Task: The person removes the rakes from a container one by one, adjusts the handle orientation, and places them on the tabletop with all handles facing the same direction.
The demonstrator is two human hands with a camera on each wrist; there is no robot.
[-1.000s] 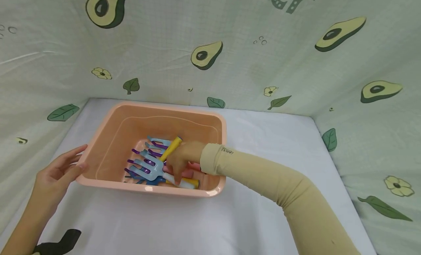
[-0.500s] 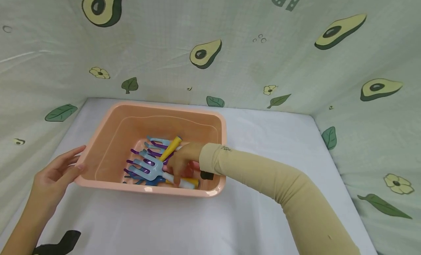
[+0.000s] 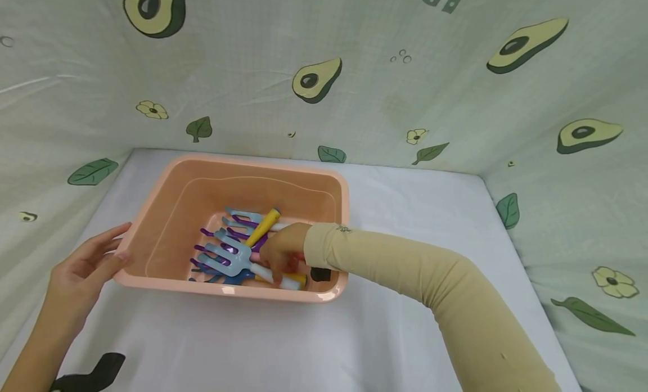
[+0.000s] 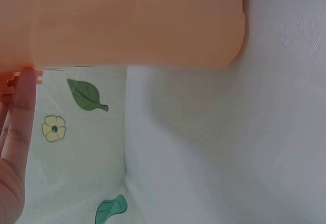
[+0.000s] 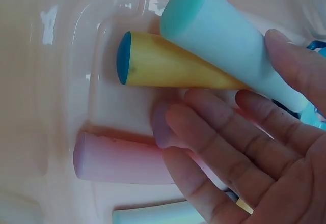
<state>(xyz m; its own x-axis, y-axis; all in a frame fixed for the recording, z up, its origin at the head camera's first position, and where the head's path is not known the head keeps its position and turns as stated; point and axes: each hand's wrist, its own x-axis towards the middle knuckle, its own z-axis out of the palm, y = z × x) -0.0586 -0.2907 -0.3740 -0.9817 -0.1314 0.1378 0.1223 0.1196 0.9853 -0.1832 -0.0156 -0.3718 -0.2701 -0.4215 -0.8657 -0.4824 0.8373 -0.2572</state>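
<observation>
A peach plastic basin holds a heap of small toy hand forks with coloured tines and handles. My left hand holds its left rim, thumb on top and fingers at the outer side. In the left wrist view, straight fingers of that hand touch beneath the rim. My right hand is down inside, by a light blue fork. In the right wrist view, its thumb touches that fork's pale handle. The other fingers, loosely bent, lie over a mauve-ended handle and beside a pink handle.
A yellow handle with a blue end lies under the pale one. Another yellow handle leans across the heap. The basin stands on a white-covered table, with an avocado-printed cloth behind and at the sides.
My right hand has shifted slightly within the basin, showing more of the handles around it. The left hand keeps its place at the rim, and the forks look nearly unmoved.
</observation>
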